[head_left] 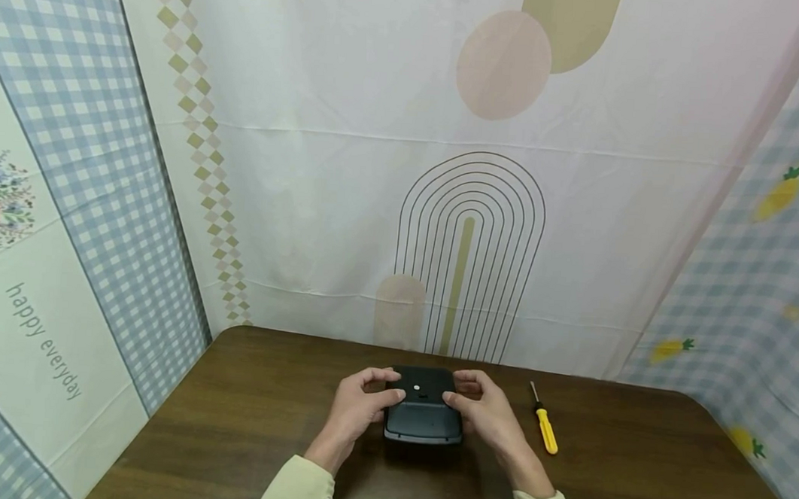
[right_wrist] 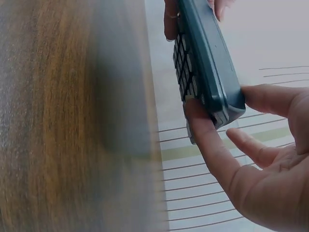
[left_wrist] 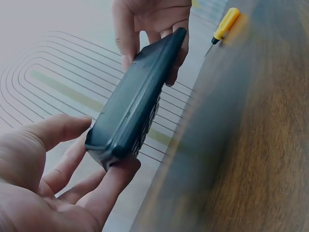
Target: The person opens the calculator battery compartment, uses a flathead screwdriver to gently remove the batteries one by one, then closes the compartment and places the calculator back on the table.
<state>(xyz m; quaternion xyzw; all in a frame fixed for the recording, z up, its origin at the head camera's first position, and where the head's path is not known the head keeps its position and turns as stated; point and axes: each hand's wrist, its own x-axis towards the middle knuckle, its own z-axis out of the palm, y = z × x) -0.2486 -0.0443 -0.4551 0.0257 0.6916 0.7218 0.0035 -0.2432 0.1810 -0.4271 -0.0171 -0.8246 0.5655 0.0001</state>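
A dark calculator (head_left: 424, 420) is held between both hands above the table, its back facing up in the head view. My left hand (head_left: 357, 402) grips one side, with the thumb on the back and fingers beneath, as the left wrist view shows on the calculator (left_wrist: 140, 92). The opposite side is gripped by my right hand (head_left: 493, 413). In the right wrist view, rows of keys (right_wrist: 185, 63) show on the calculator's underside, with a right fingertip touching near them. The display is hidden.
A screwdriver (head_left: 546, 430) with a yellow handle lies on the brown wooden table (head_left: 241, 422), right of the right hand. Behind the table hangs a patterned white cloth (head_left: 319, 223). Checked cloth (head_left: 763, 299) hangs at the right side.
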